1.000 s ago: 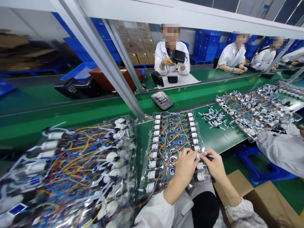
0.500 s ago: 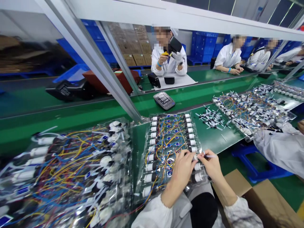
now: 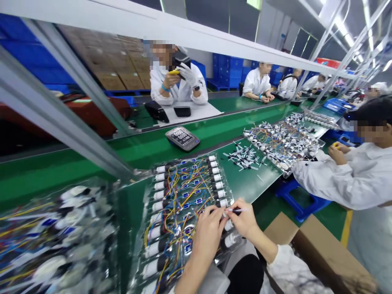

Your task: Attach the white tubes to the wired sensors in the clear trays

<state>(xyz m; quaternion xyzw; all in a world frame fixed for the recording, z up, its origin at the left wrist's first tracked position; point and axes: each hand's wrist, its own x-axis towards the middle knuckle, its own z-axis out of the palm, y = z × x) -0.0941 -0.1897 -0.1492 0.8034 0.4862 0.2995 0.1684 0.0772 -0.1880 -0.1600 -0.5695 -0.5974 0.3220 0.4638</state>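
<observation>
The left hand (image 3: 208,230) hides the near right corner of the tray (image 3: 226,182), and what its fingertips pinch cannot be told. The right hand (image 3: 245,220) hides one end of the thin stick (image 3: 239,210). At the left edge of the surface (image 3: 260,183), a second tray (image 3: 110,204) is blurred and cut off. The small parts (image 3: 245,157) farther right are too tiny to identify.

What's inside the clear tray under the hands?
Rows of white cylinders, coloured wires, small blue boards. The left hand and right hand, pinching a thin tube, cover the tray's near right part, hiding what lies there.
</observation>
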